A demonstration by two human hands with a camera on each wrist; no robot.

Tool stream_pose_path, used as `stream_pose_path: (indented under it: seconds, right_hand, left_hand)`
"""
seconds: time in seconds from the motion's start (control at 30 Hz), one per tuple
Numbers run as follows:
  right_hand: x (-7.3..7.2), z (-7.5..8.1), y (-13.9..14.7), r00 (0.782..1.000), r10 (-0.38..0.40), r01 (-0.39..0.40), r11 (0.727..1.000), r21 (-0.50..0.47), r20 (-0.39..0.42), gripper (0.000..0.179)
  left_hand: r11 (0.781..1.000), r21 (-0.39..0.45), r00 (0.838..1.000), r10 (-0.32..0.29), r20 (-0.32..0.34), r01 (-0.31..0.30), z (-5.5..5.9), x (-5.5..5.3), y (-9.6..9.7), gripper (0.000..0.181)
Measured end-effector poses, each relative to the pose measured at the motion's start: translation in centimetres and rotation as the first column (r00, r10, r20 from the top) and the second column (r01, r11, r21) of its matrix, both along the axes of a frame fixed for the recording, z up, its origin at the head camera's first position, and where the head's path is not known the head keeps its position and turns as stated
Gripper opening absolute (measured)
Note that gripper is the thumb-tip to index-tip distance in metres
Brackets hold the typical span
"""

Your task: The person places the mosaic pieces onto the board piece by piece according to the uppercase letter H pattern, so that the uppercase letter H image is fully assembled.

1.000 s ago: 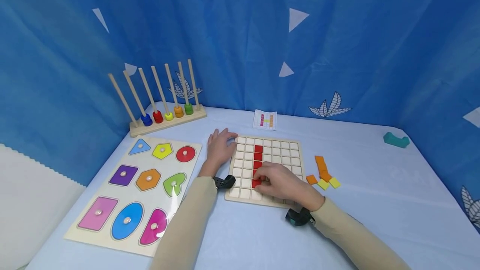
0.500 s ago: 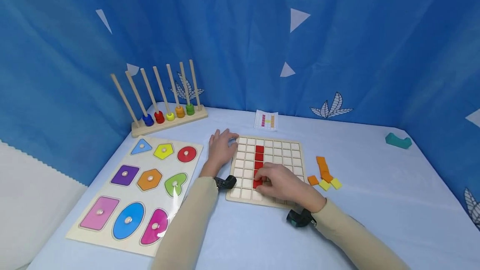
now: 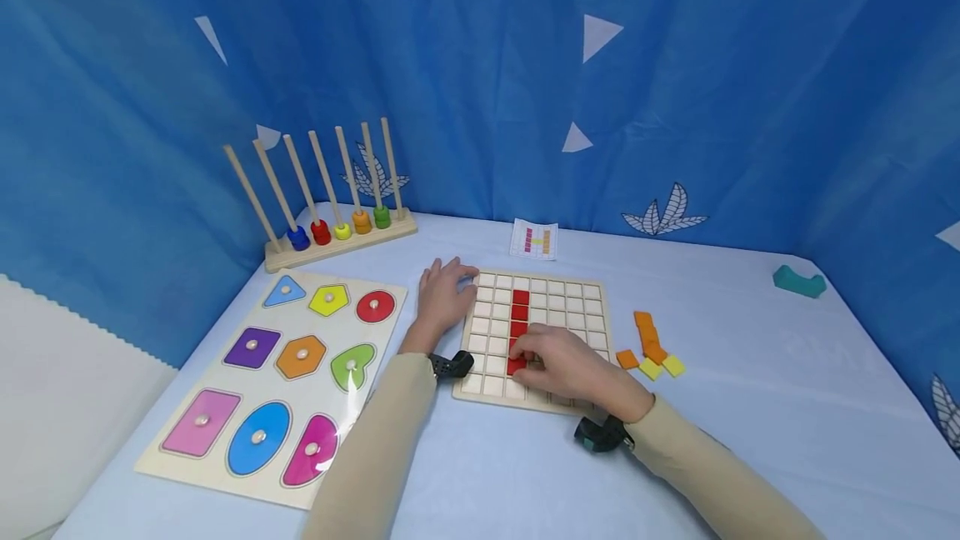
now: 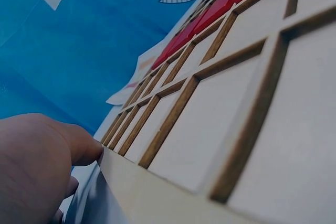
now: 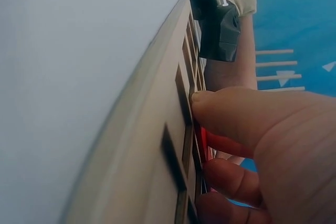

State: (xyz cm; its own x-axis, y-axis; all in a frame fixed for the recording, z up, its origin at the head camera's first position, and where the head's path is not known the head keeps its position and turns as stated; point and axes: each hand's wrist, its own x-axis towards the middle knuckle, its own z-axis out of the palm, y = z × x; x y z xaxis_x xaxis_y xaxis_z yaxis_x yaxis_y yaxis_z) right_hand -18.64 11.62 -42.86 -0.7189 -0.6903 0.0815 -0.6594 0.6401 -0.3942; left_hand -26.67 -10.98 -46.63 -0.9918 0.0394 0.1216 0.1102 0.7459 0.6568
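A wooden grid board (image 3: 491, 387) with white squares lies on the table, and a column of red square tiles (image 3: 520, 312) runs down it. My right hand (image 3: 566, 363) is over the lower middle of the board, its thumb and fingers pinching the lowest red tile (image 3: 515, 366). In the right wrist view, red (image 5: 226, 144) shows between the thumb and the fingers, close against the grid; the curled fingers partly hide it. At the board's far left corner rests my left hand (image 3: 444, 297), fingers relaxed. One of its fingertips (image 4: 90, 150) touches the board's edge in the left wrist view.
Right of the board lie several orange tiles (image 3: 647, 333) and two yellow tiles (image 3: 673, 366). A printed pattern card (image 3: 534, 240) lies behind it. On the left are a knobbed shape puzzle (image 3: 300, 390) and a peg stand with rings (image 3: 352, 238). A teal block (image 3: 798, 282) sits far right.
Both hands keep their places at the board, the right still at the lowest red tile. Only the head view has shifted slightly.
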Motion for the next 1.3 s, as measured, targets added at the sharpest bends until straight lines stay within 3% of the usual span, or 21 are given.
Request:
stream_pose_path:
  seconds: [0.4, 0.87, 1.3]
  right_hand:
    - [0.0, 0.3, 1.2, 1.0, 0.02, -0.019, 0.999, -0.033, 0.012, 0.019]
    - [0.4, 0.6, 7.9, 0.99, -0.135, 0.131, 0.984, -0.121, -0.027, 0.02]
    - [1.4, 0.1, 13.4, 0.947, -0.296, 0.287, 0.954, -0.082, -0.124, 0.023]
  left_hand:
    - [1.0, -0.011, 1.0, -0.002, 0.006, 0.002, 0.1, 0.0, -0.1, 0.037]
    - [1.0, -0.005, 1.0, 0.004, -0.002, -0.004, 0.0, -0.1, 0.1, 0.038]
    - [1.0, -0.017, 1.0, 0.007, 0.003, -0.006, 0.0, -0.1, 0.2, 0.037]
